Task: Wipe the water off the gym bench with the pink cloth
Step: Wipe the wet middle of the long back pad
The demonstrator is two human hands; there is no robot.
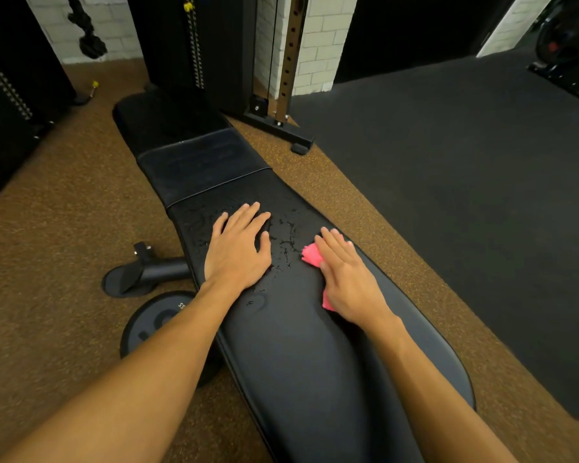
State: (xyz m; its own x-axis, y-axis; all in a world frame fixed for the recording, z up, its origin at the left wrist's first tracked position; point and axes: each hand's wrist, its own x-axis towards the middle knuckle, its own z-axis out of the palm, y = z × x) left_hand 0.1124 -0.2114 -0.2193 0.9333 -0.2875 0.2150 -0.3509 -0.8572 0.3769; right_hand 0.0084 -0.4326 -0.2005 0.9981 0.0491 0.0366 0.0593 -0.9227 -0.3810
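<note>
A long black padded gym bench (295, 349) runs from the bottom of the view toward the far left. Water droplets (286, 240) glisten on its middle section, between my two hands. My left hand (236, 248) lies flat on the pad with its fingers spread, just left of the wet patch. My right hand (346, 279) presses flat on the pink cloth (311, 255) near the bench's right edge. Most of the cloth is hidden under the palm; a crumpled corner shows at the fingers and a small bit at the wrist.
A black weight plate (154, 320) and the bench's foot (141, 272) lie on the brown speckled floor (64, 228) to the left. A cable machine frame (278, 121) stands beyond the bench. Dark rubber matting (465, 195) covers the floor to the right.
</note>
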